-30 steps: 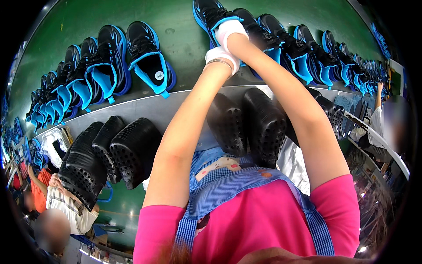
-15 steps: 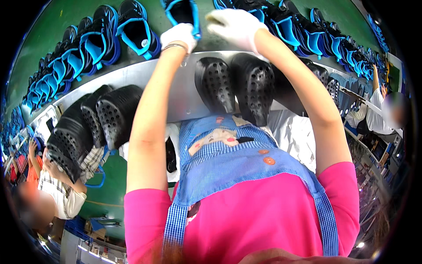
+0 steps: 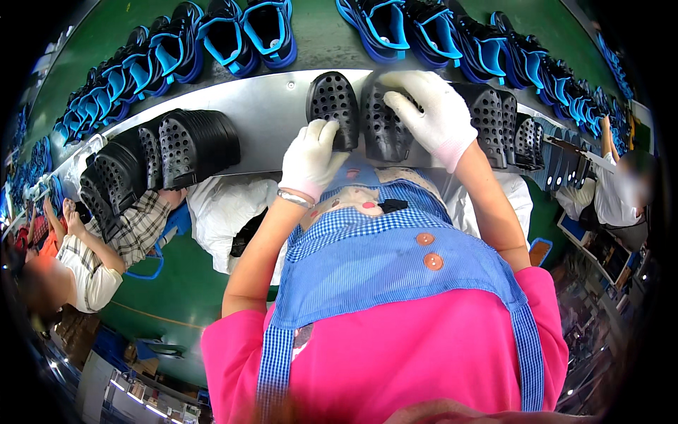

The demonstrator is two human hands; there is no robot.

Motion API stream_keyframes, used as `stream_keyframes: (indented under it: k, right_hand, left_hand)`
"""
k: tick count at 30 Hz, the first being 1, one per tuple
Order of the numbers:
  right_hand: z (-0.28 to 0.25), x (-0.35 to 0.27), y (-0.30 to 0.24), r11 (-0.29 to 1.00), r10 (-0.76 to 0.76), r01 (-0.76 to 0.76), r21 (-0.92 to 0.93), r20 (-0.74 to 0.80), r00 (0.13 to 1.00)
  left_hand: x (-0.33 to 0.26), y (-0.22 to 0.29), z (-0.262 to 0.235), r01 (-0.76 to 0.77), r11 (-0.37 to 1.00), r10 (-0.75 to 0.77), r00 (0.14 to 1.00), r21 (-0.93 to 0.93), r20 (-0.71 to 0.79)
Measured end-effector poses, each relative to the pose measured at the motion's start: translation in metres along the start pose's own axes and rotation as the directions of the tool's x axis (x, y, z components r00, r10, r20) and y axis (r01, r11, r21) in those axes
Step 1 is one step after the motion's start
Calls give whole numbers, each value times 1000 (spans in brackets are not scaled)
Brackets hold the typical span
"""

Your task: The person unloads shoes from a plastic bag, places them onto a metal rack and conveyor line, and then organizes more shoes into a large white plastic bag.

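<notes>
Left hand (image 3: 311, 161) fingers on near end of black perforated form (image 3: 332, 100), right hand (image 3: 434, 113) curled over 2nd form (image 3: 380, 127), both on metal ledge (image 3: 272, 102); cannot tell whether either clamps. Ledge's left stack (image 3: 194, 150) nests, likely saving room; 2 shoe rows (image 3: 169, 53) beyond ledge, heels toward it, perhaps for reach.

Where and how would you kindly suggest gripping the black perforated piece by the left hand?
I'd probably grip the perforated piece at its near end, coming from the left: the left hand overlaps it there, metal ledge shows along that side, and another black piece stands close at right.
</notes>
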State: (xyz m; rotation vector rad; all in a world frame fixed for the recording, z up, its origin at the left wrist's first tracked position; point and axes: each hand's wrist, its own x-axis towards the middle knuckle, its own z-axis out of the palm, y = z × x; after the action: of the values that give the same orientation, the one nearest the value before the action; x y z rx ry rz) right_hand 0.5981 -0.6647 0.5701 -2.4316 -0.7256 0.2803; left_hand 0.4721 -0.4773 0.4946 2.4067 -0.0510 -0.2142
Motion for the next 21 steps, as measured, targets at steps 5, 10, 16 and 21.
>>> stream_keyframes:
  k: [5,10,16,21]
  right_hand:
    - [-2,-8,-2,999,-19,19,26,1,1000]
    - [-11,-10,-2,999,17,-19,46,50,999]
    - [-23,-5,-28,846,268,-330,420,201,942]
    - [-24,5,-35,-47,198,-462,886,461,865]
  left_hand:
    - [0,5,3,-4,999,6,999,45,-46]
    - [-3,15,-34,-26,999,25,999,-36,-25]
    - [7,40,-84,-108,993,88,948,-47,-305]
    - [39,49,-91,-186,906,83,959,-380,-272]
